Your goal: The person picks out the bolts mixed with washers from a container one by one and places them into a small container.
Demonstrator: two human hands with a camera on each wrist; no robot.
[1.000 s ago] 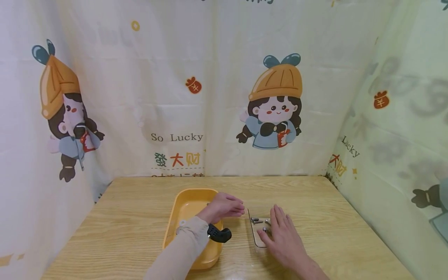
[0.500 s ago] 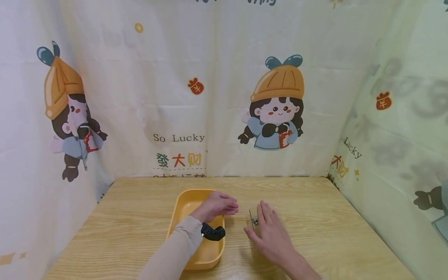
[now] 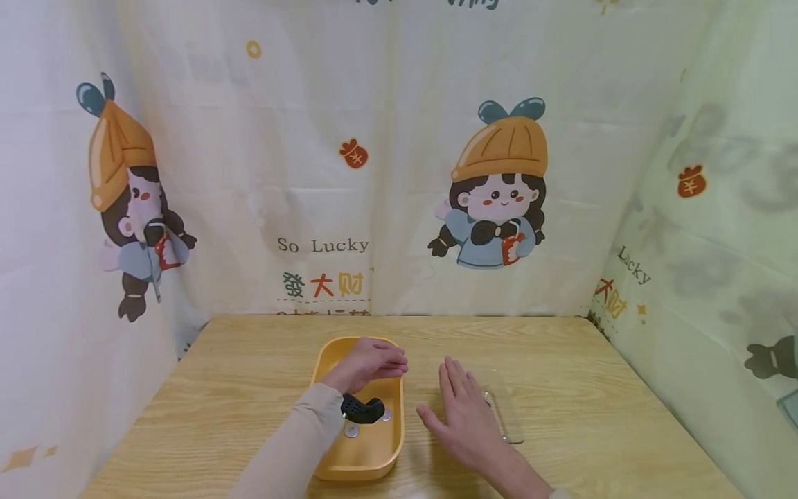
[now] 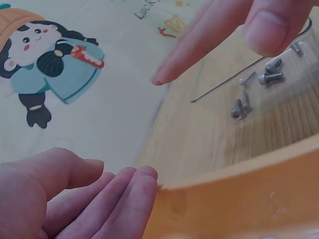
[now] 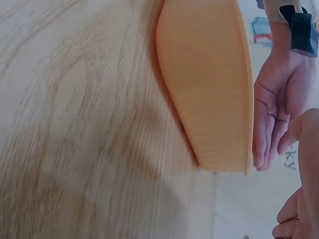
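Observation:
My left hand (image 3: 369,362) hovers over the far part of a yellow-orange tray (image 3: 358,473), its fingers extended together and nothing seen in them. In the left wrist view its thumb stands apart from the fingers. My right hand (image 3: 464,416) is held flat between the tray and a small clear container (image 3: 512,441), thumb spread, holding nothing. That hand hides part of the container in the head view. Several metal bolts (image 4: 273,77) lie in the container in the left wrist view. Two round washers (image 3: 352,430) show in the tray, below a black wrist device.
A wooden table (image 3: 580,388) carries the tray and the container. Printed cloth (image 3: 399,173) hangs behind it and at both sides. In the right wrist view the tray's side wall (image 5: 212,84) rises close to the left hand.
My right hand has moved left, from over the clear container toward the tray. The left hand has drawn back left over the tray, and the washers have come into sight. The view has shifted slightly.

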